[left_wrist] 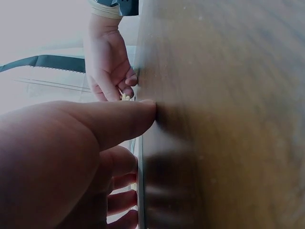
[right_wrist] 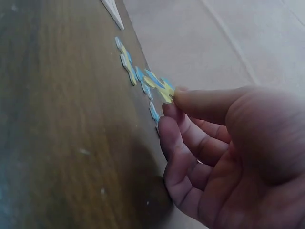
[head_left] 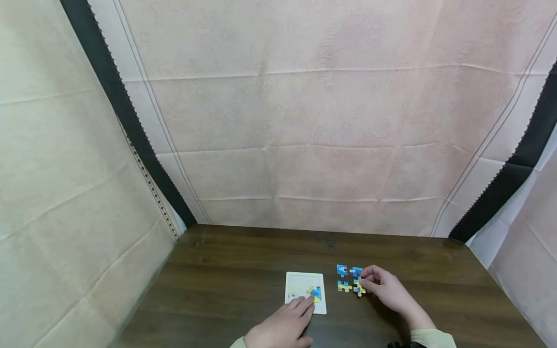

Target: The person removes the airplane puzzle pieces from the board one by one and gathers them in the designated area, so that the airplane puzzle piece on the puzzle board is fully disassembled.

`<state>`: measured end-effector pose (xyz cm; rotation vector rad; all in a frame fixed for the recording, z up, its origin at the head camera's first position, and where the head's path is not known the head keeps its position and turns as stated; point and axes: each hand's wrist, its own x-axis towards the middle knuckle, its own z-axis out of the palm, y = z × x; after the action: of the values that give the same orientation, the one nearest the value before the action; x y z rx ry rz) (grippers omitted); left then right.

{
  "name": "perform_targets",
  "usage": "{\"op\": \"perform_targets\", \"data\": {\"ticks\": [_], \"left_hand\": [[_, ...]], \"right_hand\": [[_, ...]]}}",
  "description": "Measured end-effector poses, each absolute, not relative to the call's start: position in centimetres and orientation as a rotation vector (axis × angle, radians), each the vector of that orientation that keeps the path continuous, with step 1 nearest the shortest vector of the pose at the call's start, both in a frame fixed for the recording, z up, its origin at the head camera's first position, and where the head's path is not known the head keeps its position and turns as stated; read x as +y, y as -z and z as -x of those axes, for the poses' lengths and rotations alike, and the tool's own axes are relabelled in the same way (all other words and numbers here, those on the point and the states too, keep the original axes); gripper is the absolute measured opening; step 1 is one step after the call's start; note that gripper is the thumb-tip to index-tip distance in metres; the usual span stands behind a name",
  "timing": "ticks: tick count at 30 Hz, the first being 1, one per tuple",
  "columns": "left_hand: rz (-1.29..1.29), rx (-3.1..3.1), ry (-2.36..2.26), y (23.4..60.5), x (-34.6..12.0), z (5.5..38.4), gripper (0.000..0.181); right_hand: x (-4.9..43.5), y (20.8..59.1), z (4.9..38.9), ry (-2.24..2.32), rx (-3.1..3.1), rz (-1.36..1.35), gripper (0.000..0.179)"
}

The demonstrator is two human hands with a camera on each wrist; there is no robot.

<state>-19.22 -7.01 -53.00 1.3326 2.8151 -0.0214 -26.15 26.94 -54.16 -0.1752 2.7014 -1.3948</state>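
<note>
My left hand [head_left: 285, 323] rests on the lower part of a white puzzle board [head_left: 300, 280], its fingers lying nearly straight over it. A piece with a blue and yellow print shows in the board's lower right. To the right of the board, my right hand [head_left: 387, 288] pinches a yellow and blue jigsaw piece [right_wrist: 164, 89] between thumb and forefinger. In the right wrist view this piece is tilted and lifted off the table. Beside it lie a blue piece [head_left: 342, 270], another blue piece [head_left: 356, 271] and a yellow-blue piece [head_left: 344, 286].
The dark brown wooden table [head_left: 243, 251] carries the board and pieces near its front. Pale cloth panels [head_left: 326, 111] rise behind it and at both sides, with black bands [head_left: 130, 116] along the corners.
</note>
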Motion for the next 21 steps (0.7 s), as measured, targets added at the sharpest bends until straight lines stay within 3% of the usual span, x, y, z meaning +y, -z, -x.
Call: {"op": "perform_targets", "data": {"ticks": [11,21], "left_hand": [[-1.308,2.786,-0.01,53.3,-7.2,19.4,0.07],[-1.28,2.756,-0.038,53.5,-7.1,19.5,0.07]], "right_hand": [[26.3,54.1,26.0,1.249,2.843,0.118,0.007],[26.1,53.3,25.8,1.067,2.909,0.146,0.018]]}}
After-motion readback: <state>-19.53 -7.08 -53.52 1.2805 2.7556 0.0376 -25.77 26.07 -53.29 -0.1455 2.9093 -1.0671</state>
